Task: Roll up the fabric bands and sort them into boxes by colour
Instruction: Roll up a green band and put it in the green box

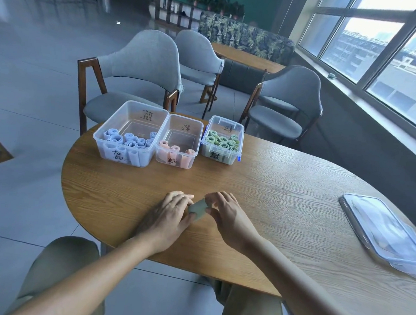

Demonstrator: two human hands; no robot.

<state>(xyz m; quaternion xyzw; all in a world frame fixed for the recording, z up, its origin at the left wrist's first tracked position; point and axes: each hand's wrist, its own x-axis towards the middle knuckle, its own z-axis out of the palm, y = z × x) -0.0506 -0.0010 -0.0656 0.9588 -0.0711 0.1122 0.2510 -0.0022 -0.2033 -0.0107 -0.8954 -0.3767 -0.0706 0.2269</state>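
1. The left hand and the right hand meet near the front edge of the wooden table, both holding a green fabric band between them. The band looks mostly rolled and lies at or just above the tabletop; whether it touches the wood cannot be told.
2. Left hand: fingers curled over the band's left end, thumb tucked beneath it — a pinching hold.
3. Right hand: fingertips bent down onto the band's right end, thumb against its near side, likewise gripping.
4. Three clear plastic boxes stand in a row at the table's far side, touching or nearly so.
5. The blue box, largest and leftmost, holds many rolled blue bands gathered toward its near wall. A black handwritten character is on its near wall and again, seen in reverse, on the far wall.
6. The pink box in the middle holds a few pink rolls along its near side; its handwritten label is similar, small and hard to read.
7. The green box, on the right, has blue clips and is packed with green rolls — its near wall carries a handwritten character too.
8. A stack of clear lids lies on the table well to the right.
9. Grey upholstered chairs stand beyond the table.
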